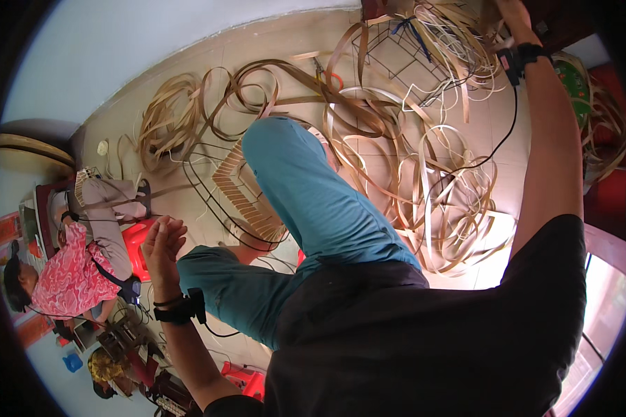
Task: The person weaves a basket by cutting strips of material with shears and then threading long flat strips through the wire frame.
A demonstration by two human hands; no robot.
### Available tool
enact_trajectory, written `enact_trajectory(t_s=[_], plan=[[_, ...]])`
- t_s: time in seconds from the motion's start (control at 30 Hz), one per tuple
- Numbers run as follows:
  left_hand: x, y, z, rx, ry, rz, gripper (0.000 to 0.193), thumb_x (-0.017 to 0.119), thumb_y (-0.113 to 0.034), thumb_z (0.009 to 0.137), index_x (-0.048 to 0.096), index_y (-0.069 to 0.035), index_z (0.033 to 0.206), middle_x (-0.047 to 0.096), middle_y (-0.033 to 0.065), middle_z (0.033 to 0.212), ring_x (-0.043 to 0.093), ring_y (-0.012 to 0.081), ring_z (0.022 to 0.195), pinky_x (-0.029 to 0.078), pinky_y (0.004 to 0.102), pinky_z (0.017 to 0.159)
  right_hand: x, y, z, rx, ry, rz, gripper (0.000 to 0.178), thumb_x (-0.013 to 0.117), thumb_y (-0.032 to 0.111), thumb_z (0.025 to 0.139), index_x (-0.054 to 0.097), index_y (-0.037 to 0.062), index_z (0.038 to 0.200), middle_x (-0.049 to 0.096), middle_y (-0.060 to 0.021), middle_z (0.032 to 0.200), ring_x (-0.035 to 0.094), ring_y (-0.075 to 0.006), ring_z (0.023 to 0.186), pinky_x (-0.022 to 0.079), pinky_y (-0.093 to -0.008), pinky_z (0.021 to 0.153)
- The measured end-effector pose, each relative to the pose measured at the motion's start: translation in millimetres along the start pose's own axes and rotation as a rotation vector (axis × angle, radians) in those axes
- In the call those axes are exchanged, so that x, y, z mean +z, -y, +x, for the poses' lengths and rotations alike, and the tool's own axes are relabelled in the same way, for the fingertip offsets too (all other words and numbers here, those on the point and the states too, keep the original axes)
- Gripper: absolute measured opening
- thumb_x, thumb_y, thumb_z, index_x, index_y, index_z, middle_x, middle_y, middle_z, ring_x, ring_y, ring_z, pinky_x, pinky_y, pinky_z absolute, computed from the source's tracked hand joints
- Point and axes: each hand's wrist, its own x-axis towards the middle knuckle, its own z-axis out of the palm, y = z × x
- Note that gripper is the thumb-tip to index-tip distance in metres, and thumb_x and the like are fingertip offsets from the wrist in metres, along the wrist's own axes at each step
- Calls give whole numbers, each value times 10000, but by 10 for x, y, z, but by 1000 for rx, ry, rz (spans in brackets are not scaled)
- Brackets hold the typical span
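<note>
Your black shirt [431, 340] fills the foreground. Your left hand [164, 243], released and loosely curled, hangs left of and below the part-wrapped wire frame [242, 203], which shows past your trousers [320, 198]. Your right hand [516, 17], well up and right of the frame, meets the view's edge, so whether it grips anything can't be told. Tan strips [355, 115] coil above and right of it; leftward stands a red stool [136, 251].
</note>
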Motion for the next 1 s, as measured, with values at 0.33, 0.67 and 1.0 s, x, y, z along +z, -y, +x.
enact_trajectory(t_s=[0.33,0.67,1.0], plan=[[204,468,-139,-170,-58,82,421,584,-266,942,486,-29,1276,653,105,1093,626,183,1013,485,284,827,1463,655,-1676,-766,129,183,338,552,221,875,561,102,1192,616,-110,954,576,-285,853,480,-382,761],[347,515,-280,-220,-63,-3,416,574,-223,948,471,-9,1290,622,126,1158,626,204,1043,498,287,856,3188,1269,-3430,-227,685,85,852,771,255,681,356,164,1419,639,-206,1100,604,-364,1052,455,-497,913],[750,189,-381,20,-4,13,281,557,-168,952,563,6,1173,666,113,1028,654,202,917,522,311,817,3369,1237,-3530,-309,502,-48,273,648,151,747,654,106,1016,642,-138,1080,599,-356,1035,461,-445,888]])
